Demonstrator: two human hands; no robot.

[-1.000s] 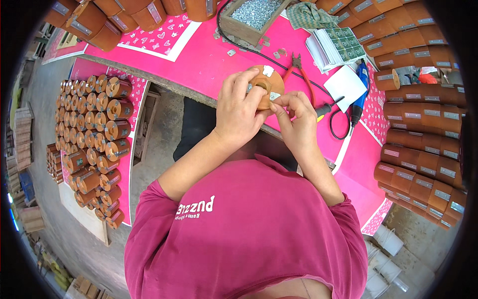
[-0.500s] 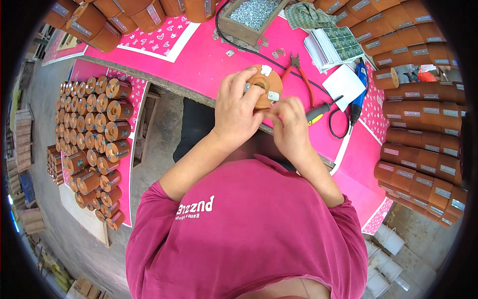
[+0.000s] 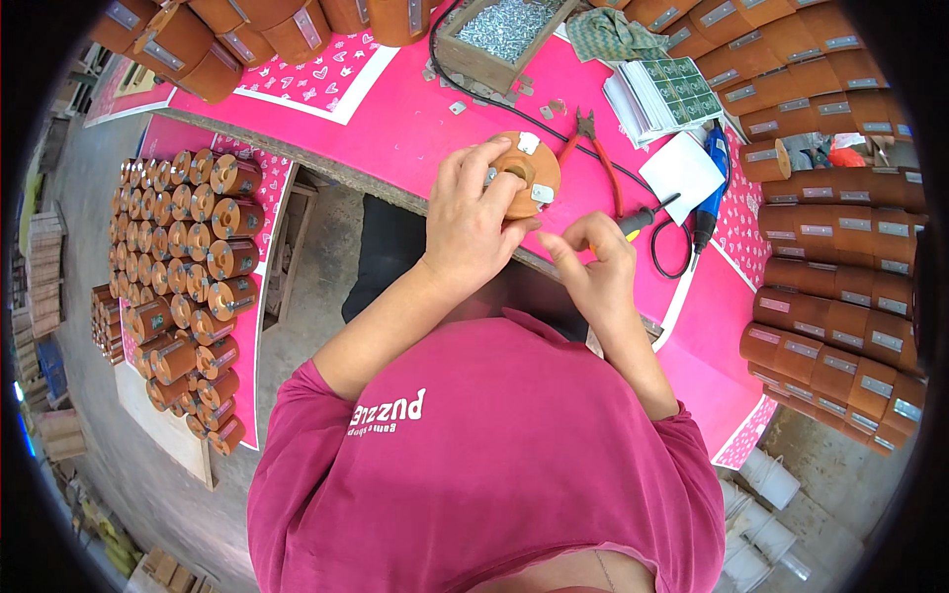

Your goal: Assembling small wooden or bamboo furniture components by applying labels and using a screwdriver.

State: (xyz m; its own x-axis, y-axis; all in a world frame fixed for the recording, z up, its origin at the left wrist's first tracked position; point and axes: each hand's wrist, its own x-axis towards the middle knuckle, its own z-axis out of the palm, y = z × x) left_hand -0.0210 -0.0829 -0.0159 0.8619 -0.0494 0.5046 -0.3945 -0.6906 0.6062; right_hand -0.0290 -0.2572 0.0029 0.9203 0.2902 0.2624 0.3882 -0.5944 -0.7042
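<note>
My left hand [image 3: 473, 206] is closed around a round brown wooden block [image 3: 542, 178] at the table's near edge. The block's upper face has a hole in the middle and small metal plates [image 3: 543, 193] around it; my fingers cover part of that face. Just right of the block, apart from it, my right hand [image 3: 599, 259] is held with its fingers curled in and the thumb close to them. Whatever may be between those fingers is too small to make out. Beside its knuckles lies a black-and-yellow screwdriver [image 3: 641, 219], its handle end partly hidden by the hand.
Red-handled pliers [image 3: 615, 178], a blue power screwdriver [image 3: 714, 183] with a black cable, and a white card [image 3: 682, 176] lie to the right. A wooden box of screws [image 3: 504, 35] stands at the back. Stacked wooden blocks [image 3: 835, 257] line the right; more blocks [image 3: 235, 212] fill the left table.
My right hand has drawn away from the block, moving right and slightly nearer my body, beside the screwdriver handle. The left hand and block have hardly moved.
</note>
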